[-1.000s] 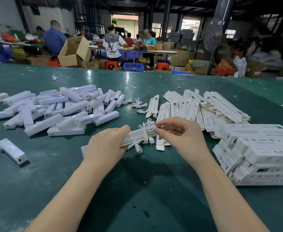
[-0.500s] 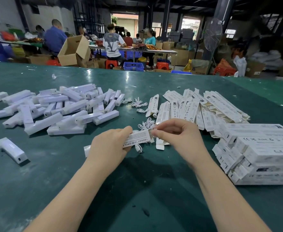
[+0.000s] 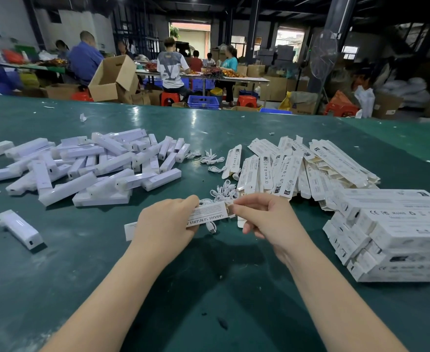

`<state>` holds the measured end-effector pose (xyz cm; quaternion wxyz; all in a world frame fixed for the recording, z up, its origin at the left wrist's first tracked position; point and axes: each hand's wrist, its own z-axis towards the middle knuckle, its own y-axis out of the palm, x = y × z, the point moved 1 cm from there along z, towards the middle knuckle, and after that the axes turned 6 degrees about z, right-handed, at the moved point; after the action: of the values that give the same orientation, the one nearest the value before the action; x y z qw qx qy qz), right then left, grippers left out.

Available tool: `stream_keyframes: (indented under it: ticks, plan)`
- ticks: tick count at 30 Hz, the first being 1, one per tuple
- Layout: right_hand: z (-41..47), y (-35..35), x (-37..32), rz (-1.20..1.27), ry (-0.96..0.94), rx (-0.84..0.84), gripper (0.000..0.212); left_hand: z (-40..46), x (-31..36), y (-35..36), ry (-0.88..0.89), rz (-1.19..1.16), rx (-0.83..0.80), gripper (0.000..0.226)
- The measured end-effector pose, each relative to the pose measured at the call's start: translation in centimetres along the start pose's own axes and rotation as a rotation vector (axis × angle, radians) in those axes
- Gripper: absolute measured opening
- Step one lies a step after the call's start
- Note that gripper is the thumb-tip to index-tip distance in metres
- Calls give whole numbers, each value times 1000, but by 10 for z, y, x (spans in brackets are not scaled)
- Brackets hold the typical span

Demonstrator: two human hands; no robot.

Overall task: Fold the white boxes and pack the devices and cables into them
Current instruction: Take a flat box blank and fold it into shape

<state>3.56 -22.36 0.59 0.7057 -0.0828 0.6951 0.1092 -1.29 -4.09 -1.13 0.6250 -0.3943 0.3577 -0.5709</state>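
My left hand (image 3: 167, 226) grips the long white printed cardboard box (image 3: 203, 217) around its middle, fingers curled over it; my right hand (image 3: 262, 215) pinches the box's right end flap between thumb and fingertips; box sits just above the green tabletop (image 3: 209, 288), near the middle of its near half; a white coiled cable (image 3: 210, 226) pokes out just under the box, whether it is touching I can't tell; more white cables (image 3: 224, 191) lie just beyond the hands; pile of white plastic bar-shaped devices (image 3: 94, 166) toward the left edge, one lone white device (image 3: 19, 228) apart nearer the left edge; flat unfolded white box blanks (image 3: 297, 166) fanned right of centre; stack of closed white boxes (image 3: 397, 235) by the right edge; people working at tables beyond the far edge.
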Motion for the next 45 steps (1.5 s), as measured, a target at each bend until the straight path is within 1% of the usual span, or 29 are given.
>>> stream_keyframes:
  ticks: [2,4,5,8,10,13,15,17,19,21,23,24,27,28,30,32,33,35,37,39,42,45]
  plan:
    - [0,-1,1,-41,12,-6,6,0,1,2,11,-2,-10,24]
    - [0,0,0,-30,9,-62,4,1,-1,2,-2,-25,-20,25]
    - [-1,2,-1,-2,0,-97,9,1,-3,3,-20,-44,-23,25]
    - [-2,7,-2,49,-82,-161,34,2,-5,4,-73,-101,-28,23]
    - [-3,8,-1,-42,-200,-102,39,2,-3,5,-68,-126,-26,22]
    - [-3,9,0,-202,-350,29,34,1,-1,6,-55,-148,-6,19]
    - [-4,10,1,-270,-399,79,30,1,-1,6,-55,-165,12,17]
    - [-3,10,1,-311,-408,77,32,0,-1,6,-63,-165,30,17]
    - [-3,11,1,-286,-375,-2,36,0,0,5,-96,-177,71,16]
    - [-5,14,0,-184,-365,-141,37,0,-2,6,-149,-201,103,19]
    - [-9,19,1,-166,-382,-216,39,3,-4,8,-185,-177,84,20]
    - [-10,20,3,-220,-414,-212,41,3,-4,9,-192,-156,68,19]
    - [-11,24,9,-522,-560,-176,43,4,-5,9,-198,-139,42,17]
    - [-11,24,10,-578,-600,-175,45,4,-5,9,-198,-141,42,18]
    - [-12,24,11,-614,-666,-177,49,3,-5,9,-193,-139,46,20]
    - [-15,25,10,-573,-691,-187,49,3,-5,8,-179,-140,45,21]
    - [-17,26,10,-509,-684,-182,47,2,-5,7,-171,-142,44,21]
    - [-18,28,8,-256,-620,-111,36,2,-3,5,-163,-164,56,20]
    - [-16,28,6,2,-533,-5,20,2,0,4,-150,-188,73,19]
    - [-13,25,4,77,-473,57,10,3,4,4,-126,-180,71,16]
    - [-10,22,3,154,-393,59,5,3,7,4,-119,-184,56,14]
    - [-9,22,4,222,-351,62,2,3,7,4,-129,-202,82,13]
